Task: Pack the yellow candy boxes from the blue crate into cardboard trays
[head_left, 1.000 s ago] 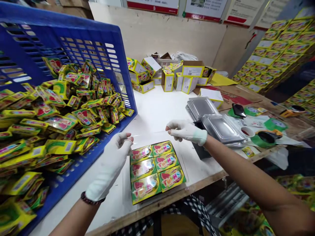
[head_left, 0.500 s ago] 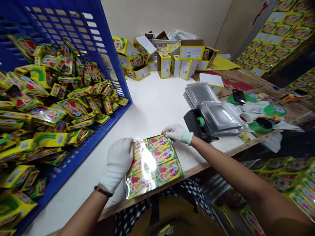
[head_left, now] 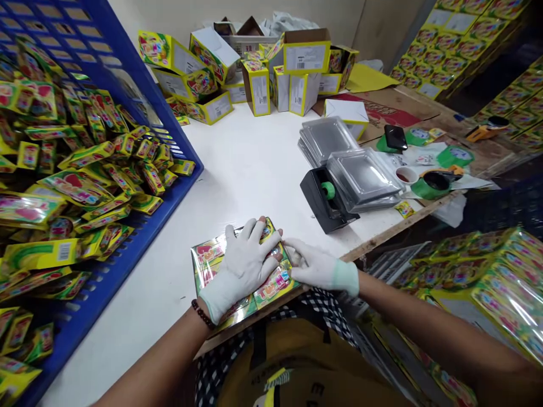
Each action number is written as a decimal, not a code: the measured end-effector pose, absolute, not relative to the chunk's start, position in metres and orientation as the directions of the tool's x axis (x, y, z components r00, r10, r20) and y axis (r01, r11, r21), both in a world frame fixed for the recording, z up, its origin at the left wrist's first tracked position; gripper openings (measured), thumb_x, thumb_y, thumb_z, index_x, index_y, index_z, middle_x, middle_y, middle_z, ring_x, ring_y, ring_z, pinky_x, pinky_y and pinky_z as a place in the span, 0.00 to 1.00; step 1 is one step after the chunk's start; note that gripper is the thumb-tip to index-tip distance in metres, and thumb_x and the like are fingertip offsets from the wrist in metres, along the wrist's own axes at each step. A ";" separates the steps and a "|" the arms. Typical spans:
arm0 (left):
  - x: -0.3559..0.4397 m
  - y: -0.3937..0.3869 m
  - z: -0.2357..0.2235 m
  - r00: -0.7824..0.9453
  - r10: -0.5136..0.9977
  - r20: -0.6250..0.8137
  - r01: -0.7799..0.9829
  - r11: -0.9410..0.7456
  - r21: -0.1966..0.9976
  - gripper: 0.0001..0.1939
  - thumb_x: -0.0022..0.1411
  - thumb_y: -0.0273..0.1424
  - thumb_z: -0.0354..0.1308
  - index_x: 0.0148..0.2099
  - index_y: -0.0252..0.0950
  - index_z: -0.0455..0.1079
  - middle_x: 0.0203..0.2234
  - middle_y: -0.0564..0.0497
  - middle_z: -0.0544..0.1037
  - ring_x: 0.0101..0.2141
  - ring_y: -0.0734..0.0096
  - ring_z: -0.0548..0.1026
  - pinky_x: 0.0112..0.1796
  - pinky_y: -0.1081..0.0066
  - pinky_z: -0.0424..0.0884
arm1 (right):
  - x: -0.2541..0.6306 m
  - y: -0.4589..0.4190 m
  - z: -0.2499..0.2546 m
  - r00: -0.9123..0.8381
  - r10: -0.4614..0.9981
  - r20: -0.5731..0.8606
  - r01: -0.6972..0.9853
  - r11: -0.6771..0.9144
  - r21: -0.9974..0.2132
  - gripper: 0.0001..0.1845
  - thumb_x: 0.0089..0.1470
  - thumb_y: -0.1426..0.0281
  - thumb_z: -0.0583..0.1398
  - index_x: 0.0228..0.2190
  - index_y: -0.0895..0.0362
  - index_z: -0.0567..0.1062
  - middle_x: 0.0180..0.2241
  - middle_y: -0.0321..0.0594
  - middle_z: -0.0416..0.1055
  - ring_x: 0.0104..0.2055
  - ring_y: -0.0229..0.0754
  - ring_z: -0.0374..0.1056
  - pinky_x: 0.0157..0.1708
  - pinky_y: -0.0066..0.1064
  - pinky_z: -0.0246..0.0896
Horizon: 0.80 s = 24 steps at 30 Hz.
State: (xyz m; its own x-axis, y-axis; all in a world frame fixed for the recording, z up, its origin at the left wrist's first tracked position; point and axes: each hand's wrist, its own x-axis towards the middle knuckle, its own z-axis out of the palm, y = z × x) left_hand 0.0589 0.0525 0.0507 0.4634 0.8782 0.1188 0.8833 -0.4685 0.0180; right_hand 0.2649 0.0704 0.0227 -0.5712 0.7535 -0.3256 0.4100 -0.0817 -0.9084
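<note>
A clear-covered pack of small Twins candy boxes (head_left: 271, 285) lies flat at the front edge of the white table. My left hand (head_left: 248, 257), in a white glove with bare fingertips, is spread open across the top of the pack. At the pack's right side is my right hand (head_left: 316, 267), gloved too, with its fingers curled against the edge and its thumb near the top face. Part of its grip is hidden. Beyond it stands a black tape dispenser (head_left: 324, 200) with a green roll.
A blue crate (head_left: 148, 217) heaped with loose small boxes fills the left side. Stacked clear plastic trays (head_left: 362, 178) lie beside the dispenser. Yellow cartons (head_left: 257, 87) stand at the back. Rolls of tape (head_left: 430, 183) and a phone (head_left: 395, 137) are on the right.
My left hand has moved from the pack's left edge onto its top, fingers spread. My right hand has come from the far right corner nearer along the right edge. The view has shifted.
</note>
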 end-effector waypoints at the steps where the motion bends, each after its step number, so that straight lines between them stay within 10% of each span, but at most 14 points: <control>1: 0.059 0.053 0.051 0.461 0.880 0.113 0.885 -0.466 0.017 0.24 0.68 0.46 0.45 0.62 0.45 0.62 0.61 0.37 0.62 0.57 0.42 0.61 0.48 0.43 0.59 | 0.269 0.059 0.020 -0.549 0.759 -0.349 0.391 -0.136 -0.910 0.35 0.50 0.73 0.60 0.60 0.51 0.61 0.29 0.30 0.70 0.22 0.31 0.66 0.21 0.22 0.61; 8: 0.062 0.057 0.050 0.469 0.875 0.121 0.878 -0.477 0.044 0.32 0.61 0.55 0.51 0.60 0.44 0.66 0.62 0.35 0.62 0.58 0.36 0.59 0.48 0.40 0.59 | 0.286 0.040 0.023 -0.563 0.701 -0.438 0.331 -0.294 -0.897 0.24 0.52 0.67 0.58 0.51 0.57 0.70 0.30 0.35 0.72 0.22 0.36 0.70 0.22 0.28 0.66; 14: 0.060 0.060 0.047 0.471 0.871 0.141 0.877 -0.480 0.034 0.30 0.61 0.54 0.51 0.59 0.45 0.67 0.62 0.35 0.62 0.58 0.37 0.60 0.49 0.40 0.58 | 0.374 0.106 0.048 0.014 0.983 0.181 0.630 0.132 -0.765 0.16 0.56 0.63 0.57 0.41 0.56 0.78 0.43 0.46 0.75 0.48 0.48 0.70 0.52 0.41 0.63; 19: 0.058 0.060 0.044 0.470 0.868 0.158 0.876 -0.481 0.039 0.30 0.61 0.54 0.51 0.60 0.45 0.67 0.62 0.36 0.62 0.59 0.37 0.59 0.49 0.40 0.59 | 0.398 0.152 0.027 -0.014 0.999 -0.048 0.621 -0.029 -0.783 0.16 0.52 0.58 0.58 0.29 0.56 0.79 0.40 0.44 0.76 0.48 0.51 0.69 0.56 0.45 0.57; 24: 0.057 0.061 0.042 0.483 0.862 0.153 0.872 -0.489 0.005 0.31 0.62 0.55 0.49 0.61 0.45 0.65 0.62 0.35 0.62 0.59 0.37 0.59 0.48 0.41 0.59 | 0.390 0.134 0.015 0.054 0.992 0.111 0.574 0.061 -0.816 0.16 0.51 0.57 0.60 0.27 0.56 0.77 0.49 0.46 0.71 0.55 0.48 0.65 0.58 0.39 0.54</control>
